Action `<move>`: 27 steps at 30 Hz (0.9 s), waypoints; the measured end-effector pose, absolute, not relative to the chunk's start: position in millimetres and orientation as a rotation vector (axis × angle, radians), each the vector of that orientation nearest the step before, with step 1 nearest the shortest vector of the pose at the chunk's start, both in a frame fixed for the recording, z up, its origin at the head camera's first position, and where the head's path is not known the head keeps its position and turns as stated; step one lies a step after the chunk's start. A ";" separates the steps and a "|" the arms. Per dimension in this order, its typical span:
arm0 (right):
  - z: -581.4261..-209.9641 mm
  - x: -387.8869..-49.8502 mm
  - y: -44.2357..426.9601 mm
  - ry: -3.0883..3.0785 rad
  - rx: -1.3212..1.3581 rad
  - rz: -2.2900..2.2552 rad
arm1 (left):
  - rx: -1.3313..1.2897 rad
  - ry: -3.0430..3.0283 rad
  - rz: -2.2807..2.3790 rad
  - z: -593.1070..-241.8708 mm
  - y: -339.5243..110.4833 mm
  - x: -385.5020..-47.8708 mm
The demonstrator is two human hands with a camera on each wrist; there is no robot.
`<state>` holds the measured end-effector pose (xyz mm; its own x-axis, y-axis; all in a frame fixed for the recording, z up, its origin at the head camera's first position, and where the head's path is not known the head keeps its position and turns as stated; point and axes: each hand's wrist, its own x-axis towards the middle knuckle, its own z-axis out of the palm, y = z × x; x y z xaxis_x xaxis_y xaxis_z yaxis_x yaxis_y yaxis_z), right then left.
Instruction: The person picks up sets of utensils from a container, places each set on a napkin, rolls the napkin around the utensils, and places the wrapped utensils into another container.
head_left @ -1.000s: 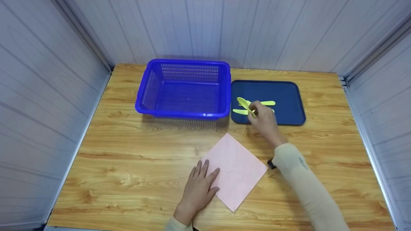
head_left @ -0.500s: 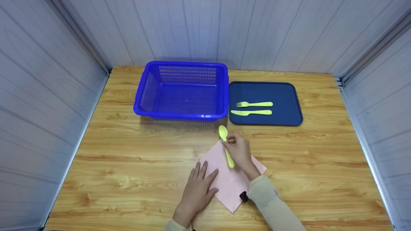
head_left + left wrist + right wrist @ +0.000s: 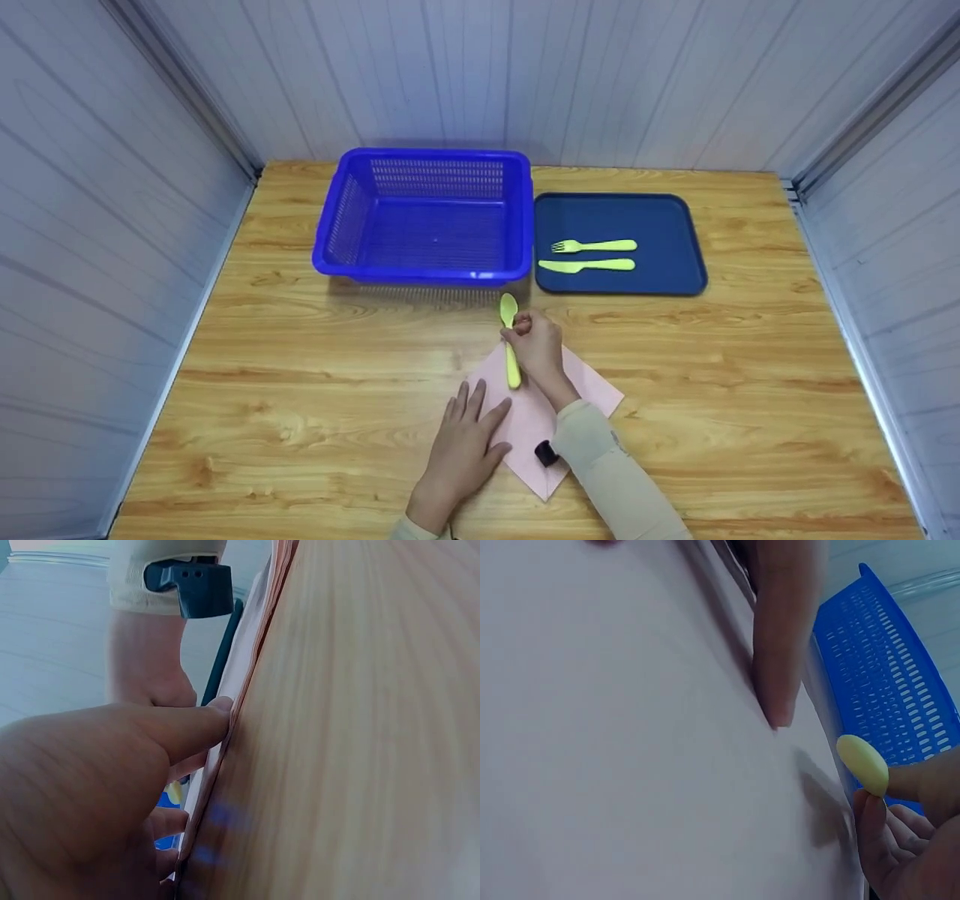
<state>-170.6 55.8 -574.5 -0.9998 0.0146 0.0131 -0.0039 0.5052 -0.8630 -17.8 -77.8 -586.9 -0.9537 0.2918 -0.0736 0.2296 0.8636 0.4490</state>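
Via cams I see L hand (image 3: 461, 454), fingers straight & spread, on lower-L edge of pink sheet (image 3: 528, 421), R hand (image 3: 537, 346) extended fwd, pinching yellow spoon (image 3: 512, 366) over far corner.

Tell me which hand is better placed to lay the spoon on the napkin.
Probably the right: the right hand pinches the spoon, its handle over the napkin. The left hand rests at the napkin's left edge.
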 end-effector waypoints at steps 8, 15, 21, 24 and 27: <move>-579.3 -176.3 55.1 -2.708 -0.008 1.471 | 0.407 2.896 0.667 -586.8 -78.7 -19.1; -580.8 -175.5 54.1 -2.751 0.144 1.223 | 0.403 2.901 0.645 -588.0 -78.4 -19.0; -578.6 -173.6 52.3 -2.759 0.347 0.917 | 0.417 2.924 0.637 -588.8 -77.9 -18.5; -578.0 -173.0 51.3 -2.781 0.386 0.837 | 0.416 2.918 0.644 -589.9 -77.9 -18.1; -578.8 -172.5 50.7 -2.784 0.383 0.806 | 0.414 2.910 0.652 -591.0 -77.8 -17.8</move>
